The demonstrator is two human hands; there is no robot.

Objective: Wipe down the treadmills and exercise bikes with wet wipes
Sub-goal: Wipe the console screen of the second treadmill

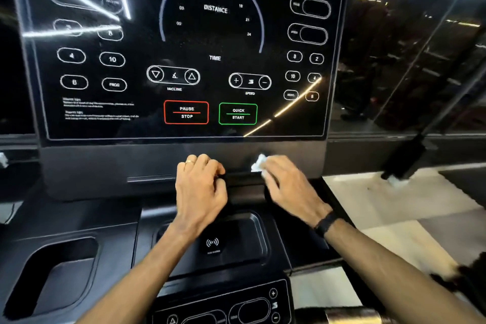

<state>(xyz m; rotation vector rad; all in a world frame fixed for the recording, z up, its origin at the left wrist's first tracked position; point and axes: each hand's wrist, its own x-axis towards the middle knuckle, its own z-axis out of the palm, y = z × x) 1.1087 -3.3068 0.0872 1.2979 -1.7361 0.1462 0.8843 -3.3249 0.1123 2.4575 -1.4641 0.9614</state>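
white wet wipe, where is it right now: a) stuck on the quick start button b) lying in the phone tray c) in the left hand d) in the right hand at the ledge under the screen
d: the crumpled white wet wipe is bunched under the fingers of the right hand on the black ledge below the screen, while the left hand holds no wipe.

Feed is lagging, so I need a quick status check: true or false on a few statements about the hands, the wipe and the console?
1. The right hand holds the white wet wipe. True.
2. The left hand holds a second wipe. False: it rests on the ledge below the treadmill screen, with no wipe.
3. The wipe is on the QUICK START button. False: it is below the screen.
4. The right wrist wears a dark band. True.
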